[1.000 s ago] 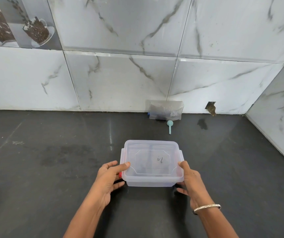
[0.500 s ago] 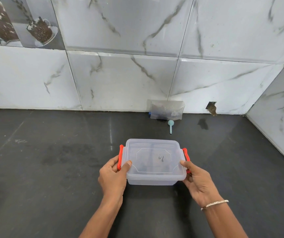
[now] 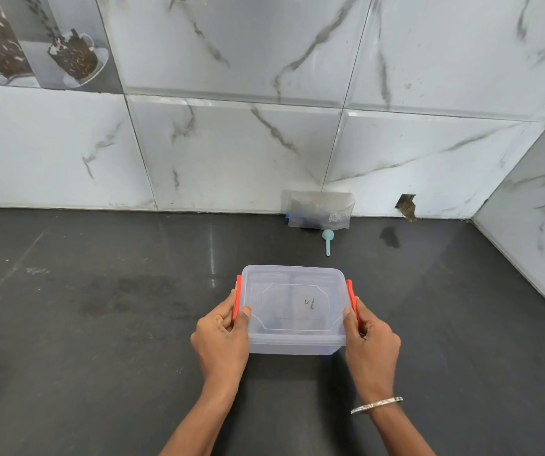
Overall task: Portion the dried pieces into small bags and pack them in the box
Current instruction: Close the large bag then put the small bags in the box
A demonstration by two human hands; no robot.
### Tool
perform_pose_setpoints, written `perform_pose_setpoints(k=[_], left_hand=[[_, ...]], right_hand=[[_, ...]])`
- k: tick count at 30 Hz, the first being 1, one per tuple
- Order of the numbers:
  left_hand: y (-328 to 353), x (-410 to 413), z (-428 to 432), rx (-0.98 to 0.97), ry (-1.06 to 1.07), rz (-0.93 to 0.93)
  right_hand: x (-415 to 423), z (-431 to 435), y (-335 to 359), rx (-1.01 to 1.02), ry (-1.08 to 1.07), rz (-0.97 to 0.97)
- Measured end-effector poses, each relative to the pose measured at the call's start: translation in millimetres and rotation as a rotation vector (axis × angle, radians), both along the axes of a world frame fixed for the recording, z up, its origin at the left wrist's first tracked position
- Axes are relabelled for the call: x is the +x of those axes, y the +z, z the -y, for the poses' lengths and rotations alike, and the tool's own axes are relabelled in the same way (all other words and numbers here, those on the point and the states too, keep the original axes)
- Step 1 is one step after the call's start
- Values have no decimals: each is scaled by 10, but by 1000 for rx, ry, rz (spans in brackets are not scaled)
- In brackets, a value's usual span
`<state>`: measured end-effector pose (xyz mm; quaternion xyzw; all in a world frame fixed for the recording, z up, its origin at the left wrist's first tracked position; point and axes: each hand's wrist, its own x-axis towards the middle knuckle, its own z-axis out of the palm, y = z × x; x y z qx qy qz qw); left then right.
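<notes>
At the near middle of the dark grey tabletop (image 3: 100,340) sits a clear rectangular plastic box (image 3: 292,307) with its lid on, held between both hands. The left hand (image 3: 220,340) grasps its left end at the orange-red left latch (image 3: 237,299). The right hand (image 3: 371,340) grasps its right end at the orange-red right latch (image 3: 350,292). On each side the fingers (image 3: 363,320) curl round the end and a thumb rests on the lid's edge. Well behind the box, a clear plastic bag of dark dried pieces (image 3: 319,210) leans against the white marble-patterned wall tiles (image 3: 231,153), with a small teal plastic scoop (image 3: 327,240) just before it. A thin silver bracelet (image 3: 376,404) circles the right wrist.
</notes>
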<state>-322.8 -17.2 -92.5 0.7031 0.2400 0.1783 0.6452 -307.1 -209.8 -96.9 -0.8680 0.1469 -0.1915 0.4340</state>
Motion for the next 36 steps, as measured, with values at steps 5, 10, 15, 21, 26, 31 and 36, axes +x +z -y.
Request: perform_pose_setpoints(k=[5,10,15,21,26,31,36], left_hand=[[-54,6,-2,9,-6,26],[-44,109,-111,-110,14,47],[133,491,-355,-160,53,97],[296,1085,-667,-118,94,112],[305,1561,-886,-92,90,92],[188,1950,-1003,-92,77,55],[96,2173,-1031,-122,71,30]], right_hand=[[28,26,-4,-72,26,-18],[212,-25,115,-17,93,40],[702,-203,191,13,132,77],[1343,-518,216,27,221,107],[1825,-737,205,5,256,106],[2231,-798,89,-67,274,80],[2452,-794,-7,-98,244,42]])
